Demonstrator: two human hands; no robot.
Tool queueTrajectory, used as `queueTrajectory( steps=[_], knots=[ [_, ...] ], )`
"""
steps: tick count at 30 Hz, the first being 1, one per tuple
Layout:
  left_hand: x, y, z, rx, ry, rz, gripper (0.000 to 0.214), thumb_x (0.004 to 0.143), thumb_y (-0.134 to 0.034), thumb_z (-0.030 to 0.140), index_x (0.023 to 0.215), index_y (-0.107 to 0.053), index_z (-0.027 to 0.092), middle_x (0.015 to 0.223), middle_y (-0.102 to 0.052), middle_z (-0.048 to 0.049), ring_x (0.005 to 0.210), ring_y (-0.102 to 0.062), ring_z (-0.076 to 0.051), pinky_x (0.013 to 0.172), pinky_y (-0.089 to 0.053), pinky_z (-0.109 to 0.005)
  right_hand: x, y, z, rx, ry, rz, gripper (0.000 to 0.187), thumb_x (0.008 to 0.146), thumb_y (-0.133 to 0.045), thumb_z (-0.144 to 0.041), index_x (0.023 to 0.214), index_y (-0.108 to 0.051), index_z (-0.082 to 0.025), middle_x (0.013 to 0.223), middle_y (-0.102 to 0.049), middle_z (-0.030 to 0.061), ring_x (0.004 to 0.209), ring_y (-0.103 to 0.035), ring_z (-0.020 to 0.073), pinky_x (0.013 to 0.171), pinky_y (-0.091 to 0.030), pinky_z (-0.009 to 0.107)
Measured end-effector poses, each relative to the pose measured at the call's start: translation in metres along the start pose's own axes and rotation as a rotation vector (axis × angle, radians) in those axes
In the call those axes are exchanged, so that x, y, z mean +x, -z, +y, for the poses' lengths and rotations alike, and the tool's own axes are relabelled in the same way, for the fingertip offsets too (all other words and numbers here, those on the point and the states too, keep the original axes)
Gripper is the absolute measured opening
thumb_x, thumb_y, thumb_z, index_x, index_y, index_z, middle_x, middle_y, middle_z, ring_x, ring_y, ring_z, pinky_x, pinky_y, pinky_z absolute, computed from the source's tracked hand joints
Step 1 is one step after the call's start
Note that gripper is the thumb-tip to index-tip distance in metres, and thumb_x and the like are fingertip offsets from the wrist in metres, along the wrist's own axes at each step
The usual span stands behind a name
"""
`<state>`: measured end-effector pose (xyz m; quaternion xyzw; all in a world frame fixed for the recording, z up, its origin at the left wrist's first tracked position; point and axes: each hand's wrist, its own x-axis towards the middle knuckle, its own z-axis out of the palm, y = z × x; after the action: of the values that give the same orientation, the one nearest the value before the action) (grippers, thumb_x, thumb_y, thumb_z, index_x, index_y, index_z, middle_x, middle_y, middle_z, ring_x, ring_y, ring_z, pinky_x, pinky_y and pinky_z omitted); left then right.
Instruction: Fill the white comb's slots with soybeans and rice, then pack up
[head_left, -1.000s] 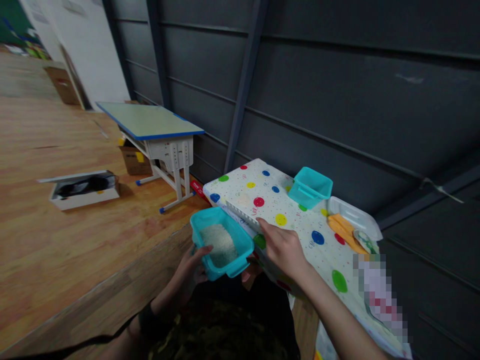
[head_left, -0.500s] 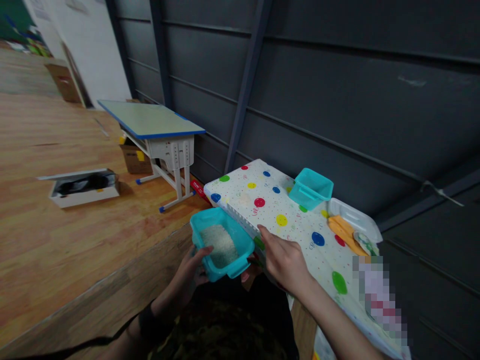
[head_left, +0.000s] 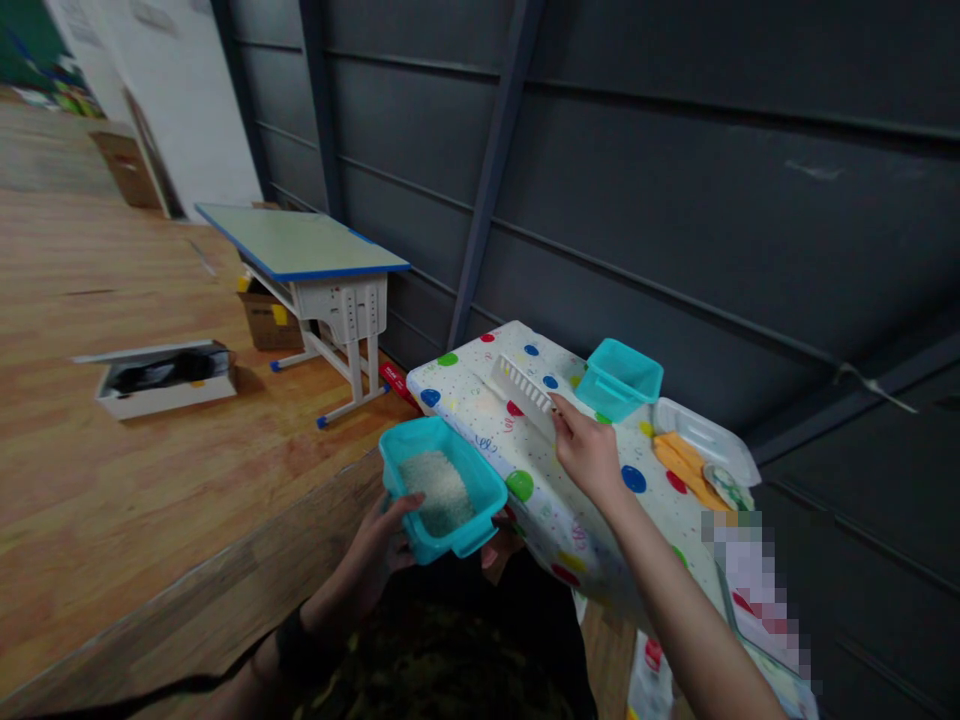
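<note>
My left hand [head_left: 390, 530] is closed on the near left side of a turquoise plastic container [head_left: 480, 478], its thumb over the rim. White, rice-like grains [head_left: 435, 490] lie inside. The container is tilted beside the table's front edge. Over the tabletop, my right hand [head_left: 589, 445] grips one end of a long white toothed strip [head_left: 523, 384], like a comb or brush; its exact kind is unclear. Farther back on the table stands a second turquoise container [head_left: 619, 380], apart from my right hand.
The table [head_left: 480, 350] wears a white cloth with coloured balloon prints. At its right lie a white tray [head_left: 709, 440], an orange cloth [head_left: 686, 465] and a pixelated item. Beyond are a school desk [head_left: 300, 240], an opened white box [head_left: 169, 385] and a dark panelled wall [head_left: 675, 200].
My right hand has moved up and right, taking the white toothed strip from the table's front edge to over the tabletop. My left hand and its container stay nearly still.
</note>
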<state>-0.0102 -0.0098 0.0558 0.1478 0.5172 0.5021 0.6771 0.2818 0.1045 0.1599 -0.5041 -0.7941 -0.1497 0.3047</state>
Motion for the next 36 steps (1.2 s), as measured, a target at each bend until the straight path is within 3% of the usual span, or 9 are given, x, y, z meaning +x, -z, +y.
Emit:
queueTrajectory(
  steps=[5, 10, 16, 21, 26, 30, 36],
  knots=[
    [-0.003, -0.002, 0.002, 0.02, 0.003, 0.01, 0.064, 0.088, -0.083, 0.041, 0.146, -0.063, 0.022, 0.108, -0.081, -0.0109, 0.082, -0.081, -0.03, 0.071, -0.067, -0.042, 0.04, -0.032, 0.016, -0.012, -0.02, -0.109, 0.041, 0.106, -0.055, -0.014, 0.137, -0.081, -0.021, 0.125, -0.087, 0.0112, 0.099, -0.086, 0.0264, 0.084, -0.066, 0.032],
    [-0.002, 0.0, 0.002, 0.016, 0.011, 0.003, 0.073, 0.088, -0.085, 0.043, 0.153, -0.058, 0.023, 0.131, -0.08, -0.0172, 0.096, -0.083, -0.034, 0.074, -0.067, -0.043, 0.044, -0.044, 0.018, 0.03, -0.021, -0.116, 0.038, 0.104, -0.057, -0.011, 0.128, -0.085, -0.02, 0.117, -0.088, 0.0106, 0.096, -0.086, 0.0256, 0.085, -0.066, 0.032],
    [-0.007, -0.002, 0.006, 0.001, -0.008, 0.007, 0.088, 0.075, -0.096, 0.047, 0.151, -0.061, 0.022, 0.123, -0.083, -0.0165, 0.093, -0.084, -0.035, 0.071, -0.065, -0.041, 0.014, -0.031, 0.021, 0.12, 0.033, -0.062, 0.038, 0.099, -0.059, -0.01, 0.124, -0.086, -0.022, 0.118, -0.088, 0.0089, 0.099, -0.087, 0.0266, 0.087, -0.069, 0.035],
    [-0.002, 0.0, 0.001, 0.002, 0.01, 0.001, 0.082, 0.08, -0.092, 0.045, 0.151, -0.06, 0.023, 0.123, -0.083, -0.0157, 0.092, -0.084, -0.035, 0.071, -0.066, -0.042, -0.011, -0.016, 0.012, 0.183, 0.095, -0.061, 0.046, 0.095, -0.057, -0.005, 0.128, -0.084, -0.023, 0.121, -0.088, 0.0067, 0.102, -0.087, 0.024, 0.092, -0.07, 0.034],
    [0.001, 0.0, -0.002, -0.001, 0.013, 0.015, 0.078, 0.085, -0.088, 0.043, 0.154, -0.057, 0.023, 0.112, -0.082, -0.0124, 0.08, -0.08, -0.028, 0.069, -0.065, -0.04, -0.012, -0.014, 0.014, 0.11, 0.054, 0.008, 0.042, 0.098, -0.055, -0.008, 0.127, -0.083, -0.02, 0.118, -0.088, 0.0092, 0.096, -0.087, 0.024, 0.085, -0.069, 0.033],
    [-0.004, -0.002, 0.0, 0.004, 0.009, -0.002, 0.072, 0.09, -0.084, 0.038, 0.155, -0.056, 0.023, 0.125, -0.081, -0.0155, 0.089, -0.083, -0.03, 0.073, -0.067, -0.041, -0.02, -0.013, 0.016, -0.006, 0.025, 0.009, 0.047, 0.093, -0.056, -0.004, 0.129, -0.083, -0.018, 0.111, -0.089, 0.0099, 0.085, -0.086, 0.0239, 0.076, -0.068, 0.031],
    [-0.009, -0.004, -0.003, 0.001, 0.009, -0.003, 0.081, 0.082, -0.091, 0.045, 0.153, -0.058, 0.023, 0.127, -0.081, -0.0166, 0.096, -0.084, -0.034, 0.07, -0.066, -0.039, -0.053, 0.01, 0.001, 0.015, 0.138, 0.024, 0.049, 0.094, -0.053, -0.004, 0.132, -0.081, -0.017, 0.11, -0.089, 0.0104, 0.08, -0.085, 0.0224, 0.072, -0.067, 0.029]
  ],
)
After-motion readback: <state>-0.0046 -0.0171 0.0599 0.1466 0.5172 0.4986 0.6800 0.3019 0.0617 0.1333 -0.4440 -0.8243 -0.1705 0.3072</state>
